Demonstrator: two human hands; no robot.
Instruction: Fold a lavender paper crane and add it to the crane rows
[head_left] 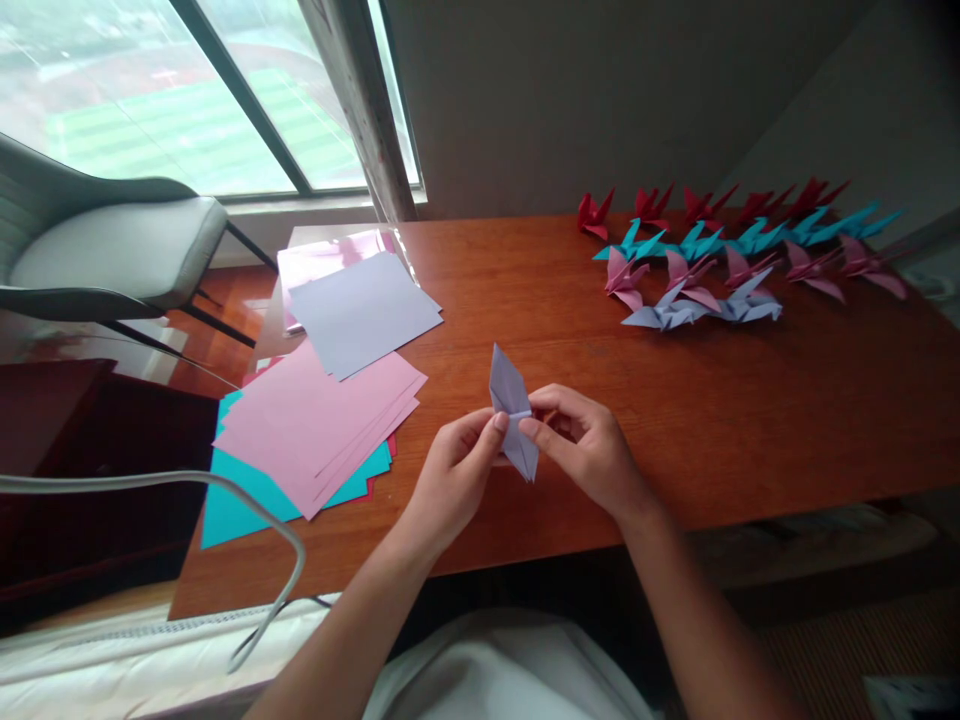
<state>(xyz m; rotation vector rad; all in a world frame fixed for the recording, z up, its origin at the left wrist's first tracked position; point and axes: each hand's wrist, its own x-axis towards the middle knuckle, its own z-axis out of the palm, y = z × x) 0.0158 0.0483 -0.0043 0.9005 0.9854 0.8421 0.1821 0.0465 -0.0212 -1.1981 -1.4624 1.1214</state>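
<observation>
A pale lavender piece of folded paper [511, 385], shaped like a narrow diamond with pointed ends, is held up above the table's front part. My left hand [461, 460] pinches its left side, the thumb on the near face. From the right, my right hand [589, 440] grips the opposite edge between thumb and fingers. A light crease or fold runs across the middle, between the two thumbs. Some fingertips are hidden behind the paper.
The wooden table [480, 290] bears lavender sheets [367, 310], pink sheets [330, 415] and turquoise sheets [240, 500] at left. Folded paper cranes stand in rows at back right: red [595, 214], turquoise [697, 240], pink [622, 278], lavender [675, 312]. A grey cable [292, 545] curves at front left.
</observation>
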